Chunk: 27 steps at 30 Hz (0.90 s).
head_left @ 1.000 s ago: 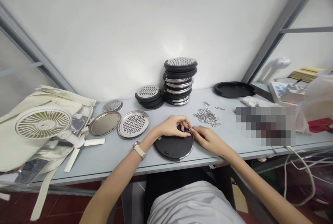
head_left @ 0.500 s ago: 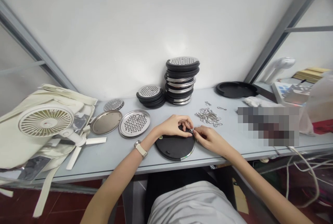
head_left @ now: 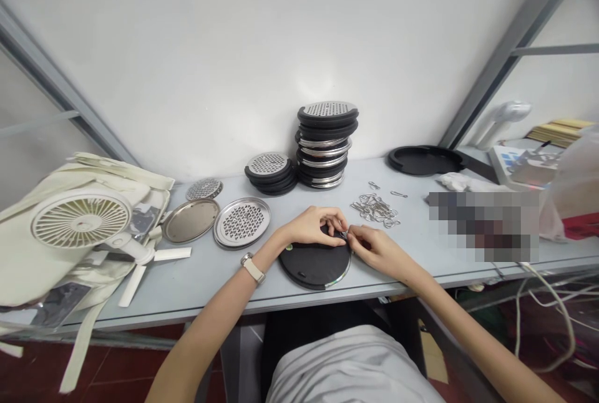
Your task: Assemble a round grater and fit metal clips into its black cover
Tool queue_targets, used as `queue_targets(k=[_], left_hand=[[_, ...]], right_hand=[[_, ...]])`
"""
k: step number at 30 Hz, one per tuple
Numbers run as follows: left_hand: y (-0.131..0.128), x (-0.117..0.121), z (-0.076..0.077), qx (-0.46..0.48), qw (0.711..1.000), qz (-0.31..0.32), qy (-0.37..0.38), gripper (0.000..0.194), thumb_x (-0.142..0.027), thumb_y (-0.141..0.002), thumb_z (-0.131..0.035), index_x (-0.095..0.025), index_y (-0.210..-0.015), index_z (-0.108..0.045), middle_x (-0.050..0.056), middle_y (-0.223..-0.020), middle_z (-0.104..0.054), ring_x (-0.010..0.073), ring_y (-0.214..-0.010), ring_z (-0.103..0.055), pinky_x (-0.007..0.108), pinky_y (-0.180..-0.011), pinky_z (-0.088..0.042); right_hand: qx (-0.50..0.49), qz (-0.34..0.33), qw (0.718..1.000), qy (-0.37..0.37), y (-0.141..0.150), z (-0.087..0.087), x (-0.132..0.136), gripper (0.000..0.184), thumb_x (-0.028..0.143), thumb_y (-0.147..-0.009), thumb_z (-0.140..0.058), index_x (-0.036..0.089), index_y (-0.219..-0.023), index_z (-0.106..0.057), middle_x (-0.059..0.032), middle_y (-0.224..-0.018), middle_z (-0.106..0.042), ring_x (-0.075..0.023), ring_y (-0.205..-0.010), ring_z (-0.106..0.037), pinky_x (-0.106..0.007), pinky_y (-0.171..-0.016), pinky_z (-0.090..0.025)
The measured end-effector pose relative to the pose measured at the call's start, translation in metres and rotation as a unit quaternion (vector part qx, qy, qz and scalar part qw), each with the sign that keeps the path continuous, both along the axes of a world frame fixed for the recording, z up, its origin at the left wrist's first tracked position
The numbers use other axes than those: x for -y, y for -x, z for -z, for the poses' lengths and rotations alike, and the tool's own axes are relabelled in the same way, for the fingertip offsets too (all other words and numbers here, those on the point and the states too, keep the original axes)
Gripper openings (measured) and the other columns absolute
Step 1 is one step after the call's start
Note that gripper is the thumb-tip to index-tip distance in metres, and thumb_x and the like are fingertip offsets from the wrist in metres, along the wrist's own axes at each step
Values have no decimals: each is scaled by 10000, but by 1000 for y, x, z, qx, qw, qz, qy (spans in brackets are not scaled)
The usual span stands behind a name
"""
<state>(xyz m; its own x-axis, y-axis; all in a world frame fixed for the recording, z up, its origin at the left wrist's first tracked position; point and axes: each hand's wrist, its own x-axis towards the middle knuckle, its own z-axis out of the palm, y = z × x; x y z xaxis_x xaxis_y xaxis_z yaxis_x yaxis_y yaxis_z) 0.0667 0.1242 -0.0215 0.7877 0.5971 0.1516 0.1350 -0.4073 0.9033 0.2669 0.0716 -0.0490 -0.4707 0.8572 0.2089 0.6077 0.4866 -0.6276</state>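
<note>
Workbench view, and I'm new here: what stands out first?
The tall stack of black-rimmed perforated metal discs stands at the back of the bench. The left hand and right hand meet at the rim of a black round disc, beside a heap of wire clips. A white fan lies at far left.

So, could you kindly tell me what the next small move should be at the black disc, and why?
I would probably press the small metal clip firmly onto the edge of the black round disc before letting go. The left hand and the fingers of the right hand meet on it there, though I cannot tell whether it is seated.
</note>
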Motion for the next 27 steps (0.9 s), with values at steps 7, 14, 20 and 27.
queue_targets(k=[7,14,20,27], left_hand=[[-1,0,0,3,1000,-4,4,308,-251,-666,-726,-137,-925,-603,40,-860,-636,85,-690,-543,222,-665,-431],[-1,1,-2,-4,1000,-14,9,298,-239,-653,-727,-138,-911,-617,41,-860,-644,87,-688,-550,224,-659,-429],[-1,1,-2,-3,1000,-3,4,301,-237,-669,-721,-133,-929,-612,53,-873,-650,92,-705,-549,227,-673,-434],[-1,0,-2,-27,999,-5,-21,298,-228,-683,-709,-140,-950,-611,46,-876,-652,96,-725,-560,225,-672,-414]], right_hand=[[-6,13,1000,-22,1,1,2,240,286,-894,-408,207,-670,-437,42,-570,-415,-113,-512,-390,-221,-484,-309],[-7,25,999,-21,2,-1,3,251,288,-887,-413,213,-649,-387,52,-562,-381,-108,-511,-372,-217,-483,-296],[-17,32,999,-7,0,1,2,254,291,-886,-413,211,-648,-373,61,-561,-356,-103,-518,-352,-216,-492,-283],[-24,15,1000,3,-3,-1,2,262,308,-905,-395,203,-665,-408,61,-567,-354,-101,-516,-354,-220,-500,-289]])
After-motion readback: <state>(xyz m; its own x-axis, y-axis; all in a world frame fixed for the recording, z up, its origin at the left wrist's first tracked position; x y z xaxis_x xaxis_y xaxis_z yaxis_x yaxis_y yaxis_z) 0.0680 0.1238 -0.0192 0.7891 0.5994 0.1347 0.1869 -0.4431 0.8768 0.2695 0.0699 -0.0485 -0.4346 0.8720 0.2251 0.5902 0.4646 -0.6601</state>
